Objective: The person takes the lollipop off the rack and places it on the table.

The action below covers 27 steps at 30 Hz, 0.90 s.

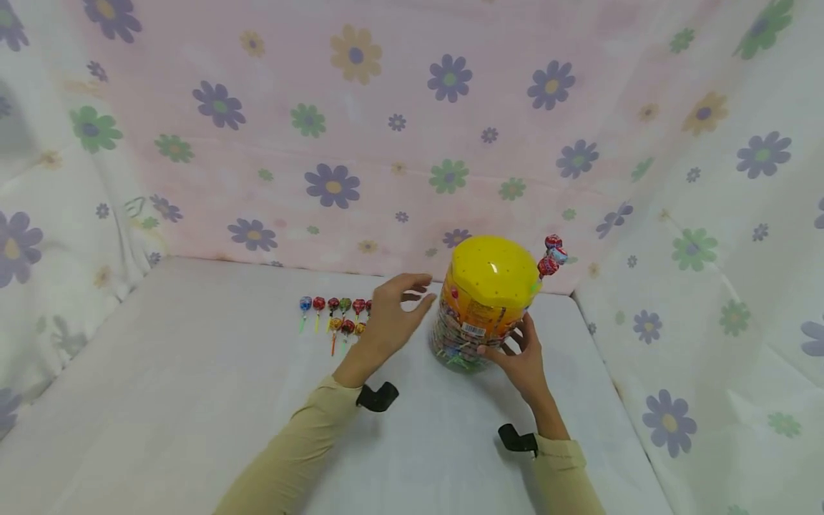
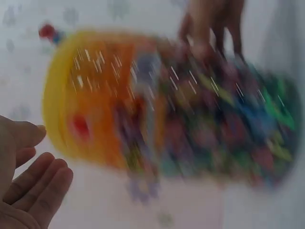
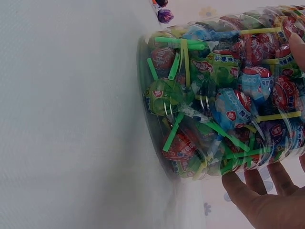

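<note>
A clear lollipop jar [image 1: 476,325] with a yellow lid [image 1: 492,275] stands on the white table, packed with wrapped lollipops. My right hand [image 1: 513,339] holds its lower right side. In the right wrist view its fingers [image 3: 259,193] lie along the jar [image 3: 214,95] and the thumb shows at the right edge. To the left of the jar hovers my left hand [image 1: 418,292], fingers spread and holding nothing. In the blurred left wrist view it [image 2: 43,164] is apart from the jar [image 2: 181,119]. A few lollipops [image 1: 552,255] stick out beside the lid.
Several loose lollipops [image 1: 335,313] lie in rows on the table [image 1: 193,400] just left of my left hand. Flowered cloth walls [image 1: 386,143] close in the back and both sides. The jar stands near the back right corner.
</note>
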Motion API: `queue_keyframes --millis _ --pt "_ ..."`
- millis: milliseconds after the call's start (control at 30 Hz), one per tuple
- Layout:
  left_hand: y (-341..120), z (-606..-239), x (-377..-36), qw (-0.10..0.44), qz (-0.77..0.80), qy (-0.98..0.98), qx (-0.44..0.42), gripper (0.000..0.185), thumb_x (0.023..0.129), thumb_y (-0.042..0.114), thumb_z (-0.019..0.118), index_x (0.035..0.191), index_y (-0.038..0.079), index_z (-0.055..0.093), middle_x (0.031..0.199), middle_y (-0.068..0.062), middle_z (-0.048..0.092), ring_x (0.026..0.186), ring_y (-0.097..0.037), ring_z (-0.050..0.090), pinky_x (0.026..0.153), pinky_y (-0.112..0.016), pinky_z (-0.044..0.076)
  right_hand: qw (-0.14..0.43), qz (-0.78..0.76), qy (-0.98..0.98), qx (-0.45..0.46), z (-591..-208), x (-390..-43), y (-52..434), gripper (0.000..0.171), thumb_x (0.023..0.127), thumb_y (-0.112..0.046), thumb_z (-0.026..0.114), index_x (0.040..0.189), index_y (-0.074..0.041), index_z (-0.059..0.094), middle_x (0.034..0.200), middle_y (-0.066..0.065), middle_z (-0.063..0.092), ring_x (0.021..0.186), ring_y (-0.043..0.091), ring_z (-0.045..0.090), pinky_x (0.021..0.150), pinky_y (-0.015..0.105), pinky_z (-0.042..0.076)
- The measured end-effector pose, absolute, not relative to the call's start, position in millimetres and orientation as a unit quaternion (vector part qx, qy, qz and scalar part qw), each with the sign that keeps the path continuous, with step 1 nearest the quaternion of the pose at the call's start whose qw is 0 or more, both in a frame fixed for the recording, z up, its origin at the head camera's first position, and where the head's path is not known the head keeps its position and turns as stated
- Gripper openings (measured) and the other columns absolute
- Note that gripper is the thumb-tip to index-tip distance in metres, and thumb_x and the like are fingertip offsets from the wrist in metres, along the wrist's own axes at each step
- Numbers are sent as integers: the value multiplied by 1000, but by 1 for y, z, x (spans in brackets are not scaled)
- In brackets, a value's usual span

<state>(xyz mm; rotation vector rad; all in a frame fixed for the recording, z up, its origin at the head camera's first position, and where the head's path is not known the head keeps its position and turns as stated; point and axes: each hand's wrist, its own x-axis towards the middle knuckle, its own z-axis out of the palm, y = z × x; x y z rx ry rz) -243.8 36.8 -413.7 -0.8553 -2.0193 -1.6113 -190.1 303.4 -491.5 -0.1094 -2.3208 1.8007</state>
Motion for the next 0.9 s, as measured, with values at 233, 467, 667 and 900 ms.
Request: queue_keyframes --millis 233,467,667,900 --pt "101 -364 -226 178 -602 -665 -404 35 92 0 72 125 -9 65 118 -22 70 100 -30 71 87 -22 59 103 607 -787 -39 -490 -191 304 101 85 -14 84 162 -24 21 157 12 36 145 39 37 118 58 34" --pt "137 -339 -220 107 -623 -658 -410 44 95 2 70 136 -6 58 135 -19 63 119 -27 65 99 -21 53 90 611 -786 -35 -466 -181 294 101 85 -11 83 162 -13 18 158 20 34 145 44 35 117 59 34" --pt "153 -337 -224 45 -655 -652 -379 51 97 5 68 145 -1 50 136 -19 63 121 -25 65 100 -20 52 88 607 -789 -36 -464 -179 291 102 84 -12 84 163 -15 18 159 19 34 145 43 36 117 58 35" --pt "162 -337 -228 78 -651 -649 -387 40 95 -2 68 134 -3 60 120 -17 71 109 -24 70 94 -17 54 89 604 -791 -41 -463 -179 293 101 84 -12 84 162 -16 20 158 17 35 145 42 36 118 58 34"
